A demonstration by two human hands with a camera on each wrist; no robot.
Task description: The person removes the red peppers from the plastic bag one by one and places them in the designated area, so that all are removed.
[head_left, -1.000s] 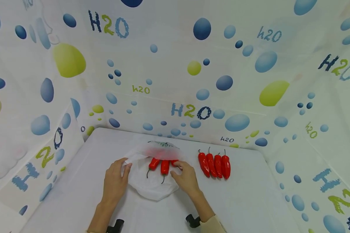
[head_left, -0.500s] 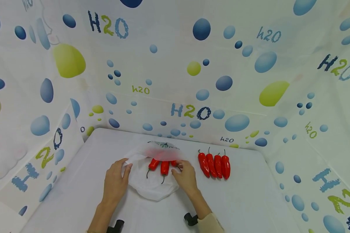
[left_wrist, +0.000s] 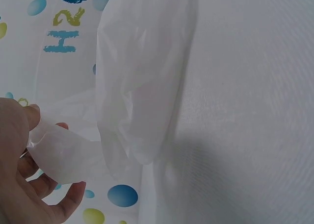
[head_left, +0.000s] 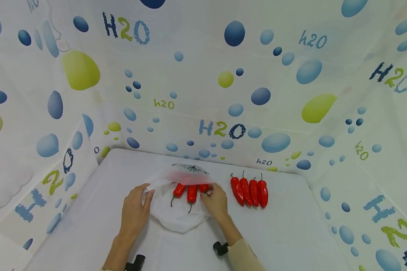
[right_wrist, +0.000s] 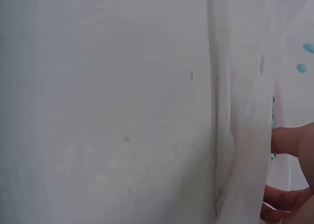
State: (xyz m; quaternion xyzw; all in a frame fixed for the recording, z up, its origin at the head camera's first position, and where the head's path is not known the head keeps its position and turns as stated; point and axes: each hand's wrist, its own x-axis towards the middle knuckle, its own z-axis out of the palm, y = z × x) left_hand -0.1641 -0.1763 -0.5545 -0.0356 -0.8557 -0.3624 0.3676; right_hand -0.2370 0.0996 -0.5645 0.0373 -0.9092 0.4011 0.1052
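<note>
A thin white plastic bag (head_left: 179, 225) with a green print lies on the table, its mouth toward me. Inside it, stem ends facing me, are red chili peppers: one at the left (head_left: 179, 190), a middle one (head_left: 192, 194) and a right one (head_left: 204, 187). My left hand (head_left: 135, 209) pinches the left edge of the bag's mouth; the left wrist view shows its thumb and fingers on the thin film (left_wrist: 61, 155). My right hand (head_left: 218, 202) is at the bag's mouth, thumb and fingers round the stem end of the right pepper. Its fingertips are partly hidden.
Several red chili peppers (head_left: 249, 192) lie side by side on the white table (head_left: 285, 226), right of the bag. A patterned sheet (head_left: 203, 94) with bubbles and "H2O" lettering stands behind the table and along its sides.
My right hand has turned slightly and moved in closer to the bag, and the right pepper has shifted a little. My left hand stays at the bag's edge.
</note>
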